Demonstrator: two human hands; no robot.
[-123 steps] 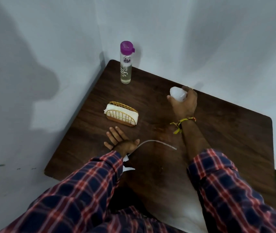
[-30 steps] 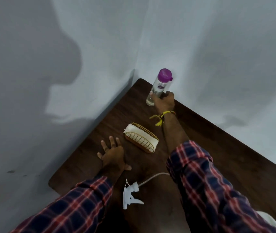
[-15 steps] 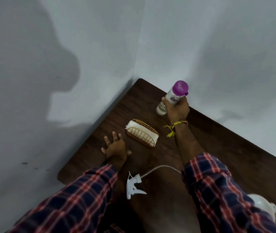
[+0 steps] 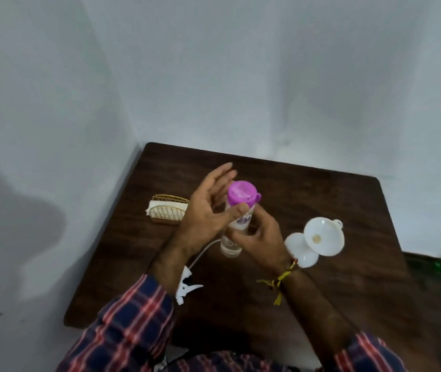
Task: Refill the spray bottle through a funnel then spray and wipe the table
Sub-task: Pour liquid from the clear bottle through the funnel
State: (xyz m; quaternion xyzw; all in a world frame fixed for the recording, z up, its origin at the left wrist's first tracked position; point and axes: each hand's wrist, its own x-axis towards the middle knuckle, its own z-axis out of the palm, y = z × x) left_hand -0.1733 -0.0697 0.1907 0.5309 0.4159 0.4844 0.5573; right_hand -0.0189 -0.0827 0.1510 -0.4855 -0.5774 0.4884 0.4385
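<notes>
A clear plastic refill bottle with a purple cap (image 4: 236, 224) is held above the middle of the dark brown wooden surface (image 4: 308, 189). The right hand (image 4: 261, 241) has its grip wrapped round the bottle's body; the left hand (image 4: 208, 213) is open-fingered, its thumb against the bottle just under the cap. To the right, a white plastic funnel (image 4: 324, 234) sits in the white spray bottle (image 4: 298, 249). The white trigger sprayer head (image 4: 187, 287) lies near the left sleeve.

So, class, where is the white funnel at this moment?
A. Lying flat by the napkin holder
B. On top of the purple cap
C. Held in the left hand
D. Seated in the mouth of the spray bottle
D: the white funnel sits in the mouth of the spray bottle, right of both hands.
</notes>
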